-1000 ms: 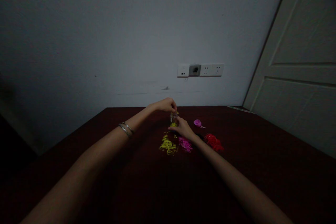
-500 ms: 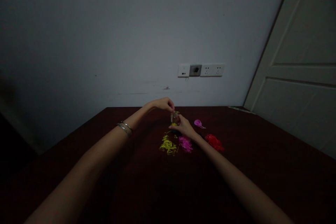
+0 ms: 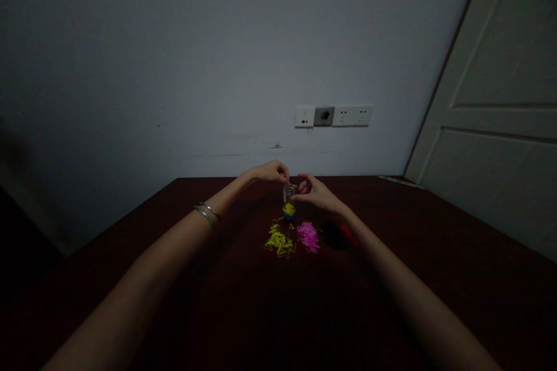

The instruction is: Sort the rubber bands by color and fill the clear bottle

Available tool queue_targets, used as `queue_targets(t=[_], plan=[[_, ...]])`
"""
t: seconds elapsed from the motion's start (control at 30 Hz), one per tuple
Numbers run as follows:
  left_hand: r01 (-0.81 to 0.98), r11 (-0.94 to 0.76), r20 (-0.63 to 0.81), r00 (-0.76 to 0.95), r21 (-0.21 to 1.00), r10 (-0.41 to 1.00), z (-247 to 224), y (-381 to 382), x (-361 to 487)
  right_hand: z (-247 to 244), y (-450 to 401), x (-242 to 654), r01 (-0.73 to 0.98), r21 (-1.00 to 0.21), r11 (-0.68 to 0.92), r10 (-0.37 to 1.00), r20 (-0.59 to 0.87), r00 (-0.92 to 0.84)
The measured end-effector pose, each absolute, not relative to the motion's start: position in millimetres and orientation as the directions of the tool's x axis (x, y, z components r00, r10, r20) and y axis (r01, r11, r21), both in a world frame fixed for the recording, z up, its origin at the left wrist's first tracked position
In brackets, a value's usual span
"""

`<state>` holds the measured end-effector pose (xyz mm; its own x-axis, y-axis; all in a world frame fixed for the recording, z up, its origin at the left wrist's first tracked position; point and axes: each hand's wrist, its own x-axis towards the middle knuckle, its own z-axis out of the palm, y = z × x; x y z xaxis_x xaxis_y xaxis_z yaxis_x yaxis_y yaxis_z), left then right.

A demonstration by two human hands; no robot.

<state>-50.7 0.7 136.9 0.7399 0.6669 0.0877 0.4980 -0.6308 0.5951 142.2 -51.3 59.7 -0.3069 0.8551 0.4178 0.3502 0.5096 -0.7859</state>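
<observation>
A small clear jar (image 3: 286, 192) with a blue bottom stands at the middle of the dark table, yellow rubber bands (image 3: 288, 208) inside it. My left hand (image 3: 275, 171) is closed, its fingertips pinched at the jar's upper rim. One yellow band shows at the rim, between my two hands. My right hand (image 3: 317, 193) is at the jar's right side, thumb and fingers apart, the thumb close to or touching the jar. In front of the jar lie a yellow heap of rubber bands (image 3: 279, 242) and a pink heap (image 3: 308, 237).
A black heap (image 3: 333, 235) and a red heap (image 3: 350, 235) lie to the right, the red one partly behind my right forearm. The table (image 3: 226, 301) meets a wall (image 3: 217, 69) with sockets (image 3: 351, 116). A door (image 3: 500, 127) stands at right.
My right hand has let go of the jar's lower part and moved up toward its rim, uncovering the blue bottom. Its forearm now hides the pink cup-like thing. My left hand stays put.
</observation>
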Motion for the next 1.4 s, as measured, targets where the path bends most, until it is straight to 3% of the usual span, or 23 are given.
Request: queue_targets(t=[0.4,0.83,1.17,1.27,1.4], plan=[[0.510,-0.532,0.184,0.582,0.676,0.792,106,15,-62,65,-48,147,0.273,-0.781,0.562,0.806,0.444,-0.391],[0.546,-0.227,0.065,0.300,0.806,0.952,42,26,-75,75,-55,142,0.282,-0.749,0.600,0.795,0.520,-0.313],[0.502,-0.105,-0.006,0.215,0.859,0.977,6,6,-74,82,-59,145,0.371,-0.681,0.631,0.774,0.584,-0.246],[0.474,-0.107,0.039,0.152,0.874,0.988,-4,5,-76,91,-69,143,0.447,-0.651,0.613,0.789,0.529,-0.312],[0.417,-0.168,0.149,0.078,0.893,0.986,-17,11,-80,91,-83,136,0.603,-0.533,0.593,0.795,0.268,-0.544]])
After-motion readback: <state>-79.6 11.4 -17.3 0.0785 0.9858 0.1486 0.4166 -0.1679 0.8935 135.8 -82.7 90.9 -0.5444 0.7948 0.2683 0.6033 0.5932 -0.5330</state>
